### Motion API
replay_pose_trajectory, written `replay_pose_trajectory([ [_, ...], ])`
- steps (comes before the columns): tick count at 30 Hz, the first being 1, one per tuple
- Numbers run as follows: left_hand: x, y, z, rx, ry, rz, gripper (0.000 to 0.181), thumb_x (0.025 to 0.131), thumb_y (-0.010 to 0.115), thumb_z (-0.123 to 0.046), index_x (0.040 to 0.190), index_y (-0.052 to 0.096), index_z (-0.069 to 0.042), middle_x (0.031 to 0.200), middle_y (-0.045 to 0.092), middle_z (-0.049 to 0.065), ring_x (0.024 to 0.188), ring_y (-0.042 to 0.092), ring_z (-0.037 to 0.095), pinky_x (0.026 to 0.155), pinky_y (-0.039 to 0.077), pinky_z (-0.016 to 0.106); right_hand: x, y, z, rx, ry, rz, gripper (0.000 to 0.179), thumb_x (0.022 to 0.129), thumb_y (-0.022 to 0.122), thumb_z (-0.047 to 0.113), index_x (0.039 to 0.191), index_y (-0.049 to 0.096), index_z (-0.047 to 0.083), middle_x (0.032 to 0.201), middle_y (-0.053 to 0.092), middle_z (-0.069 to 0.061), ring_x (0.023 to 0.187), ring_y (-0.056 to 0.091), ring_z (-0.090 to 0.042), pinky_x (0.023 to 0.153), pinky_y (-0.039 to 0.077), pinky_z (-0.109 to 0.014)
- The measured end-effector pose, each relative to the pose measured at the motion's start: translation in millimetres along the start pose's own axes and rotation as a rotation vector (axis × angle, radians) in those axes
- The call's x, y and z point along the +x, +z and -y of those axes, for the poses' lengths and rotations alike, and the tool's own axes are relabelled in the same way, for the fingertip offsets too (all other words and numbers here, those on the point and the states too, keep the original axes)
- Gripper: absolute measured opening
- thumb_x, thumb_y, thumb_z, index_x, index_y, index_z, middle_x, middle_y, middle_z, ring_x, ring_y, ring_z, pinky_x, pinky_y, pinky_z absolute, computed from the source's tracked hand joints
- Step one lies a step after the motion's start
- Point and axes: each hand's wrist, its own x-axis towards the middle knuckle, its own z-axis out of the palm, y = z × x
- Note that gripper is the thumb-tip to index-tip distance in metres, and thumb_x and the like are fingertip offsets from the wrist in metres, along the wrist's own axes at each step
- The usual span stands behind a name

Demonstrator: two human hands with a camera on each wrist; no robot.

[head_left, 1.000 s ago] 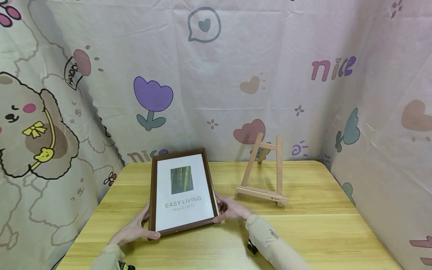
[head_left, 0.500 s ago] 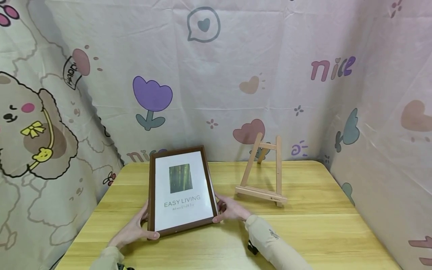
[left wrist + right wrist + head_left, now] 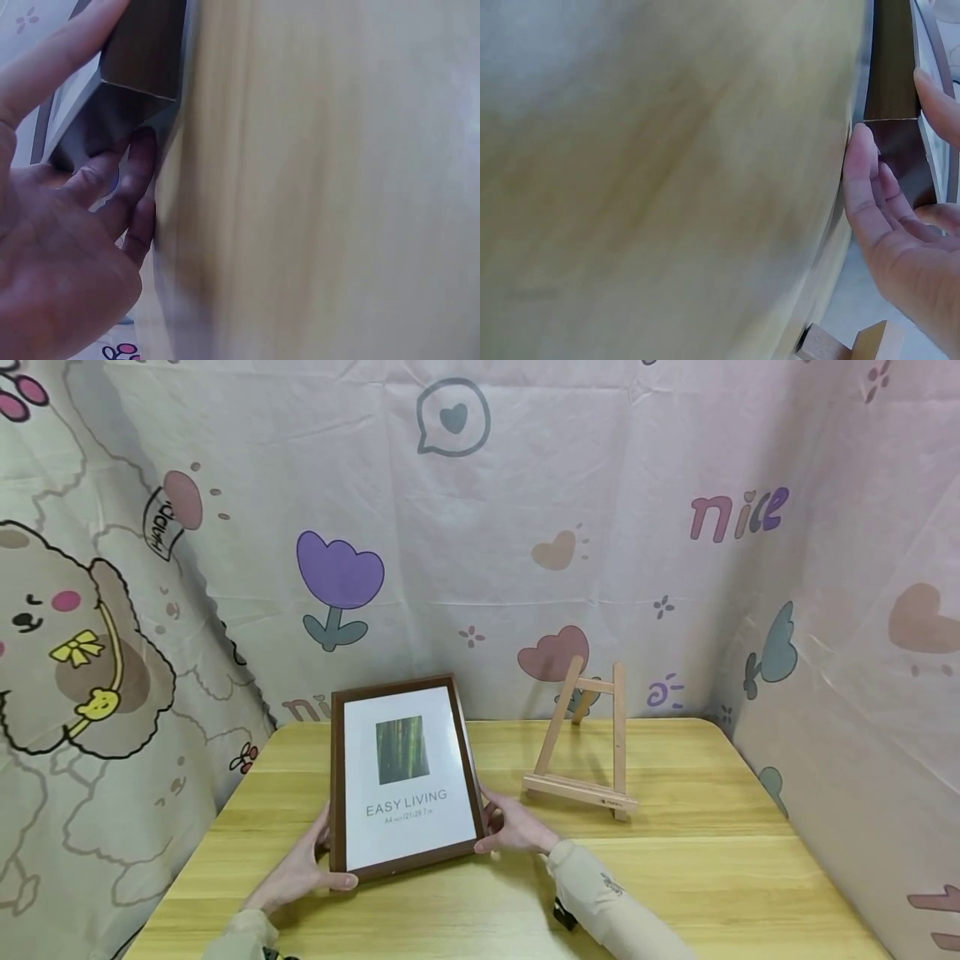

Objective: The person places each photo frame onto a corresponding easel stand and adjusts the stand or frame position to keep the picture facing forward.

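Left grip (image 3: 300, 864) and right grip (image 3: 517, 825) both clamped on frame (image 3: 405, 785) at lower corners, frame tilted over counter (image 3: 480, 914), easel (image 3: 581, 789) standing apart on right, cloth (image 3: 465, 543) behind

Both forearms (image 3: 607, 893) are angling inward, the right one showing way more. The left hand (image 3: 300, 871) and right hand (image 3: 519, 828) are gripping from either side, thumbs (image 3: 342, 882) pointing toward each other, fingers (image 3: 864, 184) curling behind.

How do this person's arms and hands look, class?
The left hand and right hand are bare. The left sleeve and right sleeve are beige, the right with a small dark marking. A black object shows by each sleeve, the left's partly yellow.
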Motion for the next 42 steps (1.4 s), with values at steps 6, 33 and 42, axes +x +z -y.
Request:
replay_pose_trajectory([
  [6,0.9,2.2,-3.4,-0.052,-0.008,-0.01,0.14,0.07,0.091,-0.014,0.16,-0.017,-0.008,0.162,0.005,0.039,0.147,0.016,0.059,0.119,0.025,0.066,-2.8,-0.5,1.6,-0.028,0.01,-0.035,0.112,0.077,0.085,0.012,0.163,0.013,0.012,0.109,0.06,-0.006,0.079,0.06,-0.015,0.069,0.053,-0.021],
  [33,5.4,11.3,-19.2,-0.124,0.09,-0.122,0.136,0.075,0.088,-0.01,0.161,-0.017,-0.018,0.164,-0.005,0.036,0.145,0.011,0.065,0.113,0.032,0.07,-4.6,-11.7,0.3,0.008,-0.182,-0.13,0.112,0.078,0.082,0.001,0.163,0.01,0.009,0.112,0.058,-0.017,0.088,0.066,-0.019,0.081,0.061,-0.024],
  [42,11.8,13.8,-25.8,-0.151,0.154,-0.159,0.133,0.077,0.087,-0.011,0.16,-0.015,-0.032,0.165,-0.001,0.033,0.145,0.013,0.064,0.111,0.031,0.072,-8.7,-17.9,2.7,0.006,-0.192,-0.186,0.114,0.076,0.081,-0.002,0.163,0.01,0.016,0.114,0.057,-0.017,0.086,0.064,-0.019,0.078,0.061,-0.024],
])
